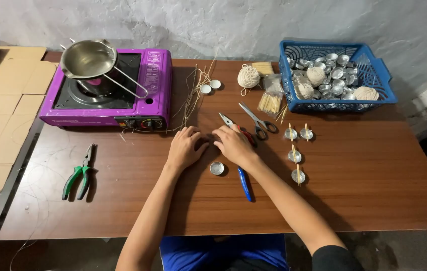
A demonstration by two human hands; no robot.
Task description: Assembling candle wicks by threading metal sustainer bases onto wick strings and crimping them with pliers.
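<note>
Both hands lie palm-down near the middle of the brown wooden desk [364, 190], fingertips almost meeting. The left hand [184, 148] has its fingers close together and curled down onto the wood; the right hand [233, 144] is bent the same way. Whether either pinches anything between them I cannot tell, since the fingertips cover that spot.

Just in front of the hands, toward the near edge, sits a small round empty metal cup [217, 168], with a blue pen [244, 183] beside it under the right wrist. Red-handled pliers [238, 128] poke out from behind the right hand, and steel scissors [257, 121] lie just beyond.

A careless sweep of the right forearm could, I reckon, knock over the four small metal cups with wooden sticks across them [295, 149], which stand just beside it.

Toward the far left corner a purple portable gas stove [148, 85] carries a steel pouring pot [87, 60]; a bundle of thin pale wick strands [193, 93] trails beside it. The blue plastic basket [374, 65] at the far right corner holds more cups and balls of string, hard to count. Green-handled pliers [79, 175] lie near the left edge.
</note>
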